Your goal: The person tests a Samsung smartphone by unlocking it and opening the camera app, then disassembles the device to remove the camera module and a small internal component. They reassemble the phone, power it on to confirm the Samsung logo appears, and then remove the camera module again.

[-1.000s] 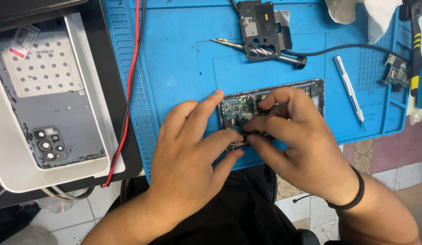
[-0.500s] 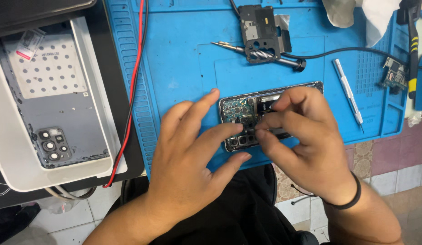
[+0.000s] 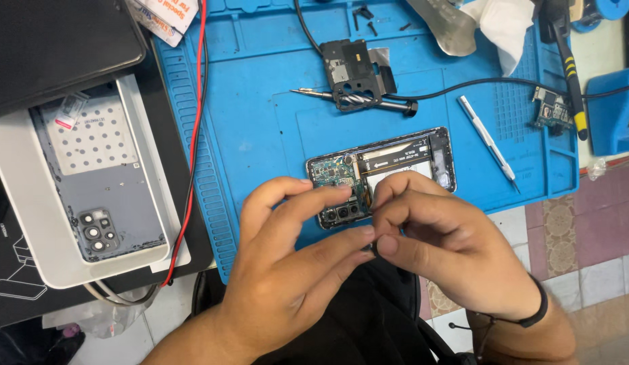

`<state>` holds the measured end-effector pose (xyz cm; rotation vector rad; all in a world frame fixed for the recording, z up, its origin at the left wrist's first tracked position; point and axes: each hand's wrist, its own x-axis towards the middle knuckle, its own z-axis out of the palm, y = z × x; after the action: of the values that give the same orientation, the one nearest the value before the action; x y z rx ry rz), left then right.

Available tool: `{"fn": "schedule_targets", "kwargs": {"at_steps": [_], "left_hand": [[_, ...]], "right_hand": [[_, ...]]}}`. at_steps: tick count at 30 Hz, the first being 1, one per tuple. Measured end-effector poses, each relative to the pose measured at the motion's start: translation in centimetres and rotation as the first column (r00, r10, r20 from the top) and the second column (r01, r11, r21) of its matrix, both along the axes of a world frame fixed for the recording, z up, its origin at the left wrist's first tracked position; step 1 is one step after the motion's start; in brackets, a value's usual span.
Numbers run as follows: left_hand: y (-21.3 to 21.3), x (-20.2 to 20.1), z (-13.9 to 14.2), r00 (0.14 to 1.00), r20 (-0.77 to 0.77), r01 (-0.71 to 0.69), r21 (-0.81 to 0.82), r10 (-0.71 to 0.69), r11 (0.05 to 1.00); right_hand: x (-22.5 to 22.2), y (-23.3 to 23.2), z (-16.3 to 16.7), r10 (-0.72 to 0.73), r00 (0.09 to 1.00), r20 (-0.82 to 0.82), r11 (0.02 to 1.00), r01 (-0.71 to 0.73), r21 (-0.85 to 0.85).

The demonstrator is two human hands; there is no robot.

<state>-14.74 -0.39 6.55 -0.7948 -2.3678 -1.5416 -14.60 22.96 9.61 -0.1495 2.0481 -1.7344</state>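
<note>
An opened phone [image 3: 395,165] with its back off lies on the blue work mat [image 3: 260,115], showing its circuit board and camera modules. Both my hands hover just in front of it, over the mat's near edge. My left hand [image 3: 294,263] and my right hand [image 3: 450,250] meet at the fingertips, pinched on a small dark part [image 3: 370,247] that is mostly hidden by the fingers. A dark band sits on my right wrist.
The phone's grey back cover [image 3: 105,182] lies in a white tray at the left, beside a red cable [image 3: 193,135]. Behind the phone are a black inner frame piece [image 3: 355,71], a screwdriver [image 3: 314,94], a white pen-like tool [image 3: 487,142], a small circuit board [image 3: 550,108] and tissue [image 3: 507,27].
Both hands have lifted off the phone and drawn back toward me, fingertips now pinched together in front of it. The phone's board and cameras are uncovered.
</note>
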Motion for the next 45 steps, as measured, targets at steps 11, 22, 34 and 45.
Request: {"fn": "schedule_targets", "kwargs": {"at_steps": [11,22,34,45], "left_hand": [[2.6,3.8,1.2,0.982,0.173,0.044,0.201,-0.080,0.979],[5.1,5.6,1.6,0.985,0.165,-0.064,0.150,0.039,0.987],[5.2,5.4,1.1,0.997,0.047,0.052,0.106,-0.058,0.993],[5.1,5.6,1.3,0.997,0.043,0.057,0.092,-0.062,0.994]], "right_hand": [[3.7,0.5,2.1,0.160,0.602,-0.782,0.953,0.112,0.281],[5.9,3.3,-0.9,-0.083,0.995,-0.057,0.974,0.069,-0.218],[6.5,4.6,-2.7,0.034,0.927,0.374,0.843,0.175,-0.509],[6.9,4.5,-3.1,0.049,0.913,0.405,0.840,0.182,-0.512]]}}
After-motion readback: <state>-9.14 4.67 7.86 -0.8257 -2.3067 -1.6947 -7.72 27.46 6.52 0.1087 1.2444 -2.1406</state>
